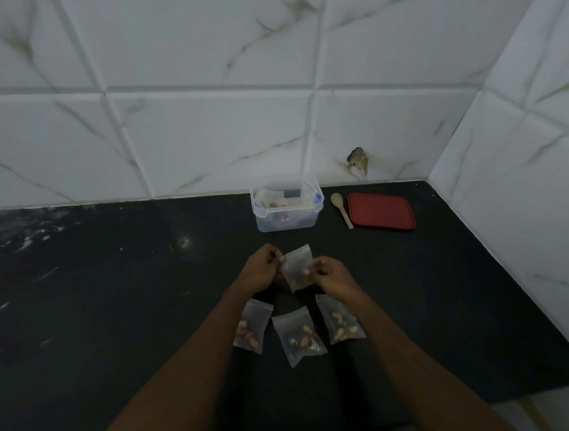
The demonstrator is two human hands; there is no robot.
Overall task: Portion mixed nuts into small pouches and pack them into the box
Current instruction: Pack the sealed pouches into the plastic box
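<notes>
1. Black stone countertop [118, 301]: dark and dimly lit. A dropped nut would be hard to find here.
2. Red rectangular plastic lid [381, 211]: lies flat at the back right, well apart from the work.
3. Clear rectangular plastic box [286, 223]: stands open against the tiled wall. Its contents are indistinct.
4. Left hand [262, 267] and right hand [333, 275]: each pinches an opposite edge of a small clear zip pouch [298, 268], held above the counter in front of the box. This is judged to be the sealing stage. An incomplete seal would spill nuts in transfer.
5. Three filled clear pouches [298, 339]: lie between the forearms, where a careless sweep could scatter them.
6. Pale wooden spoon [341, 210]: lies just beside the lid.
</notes>
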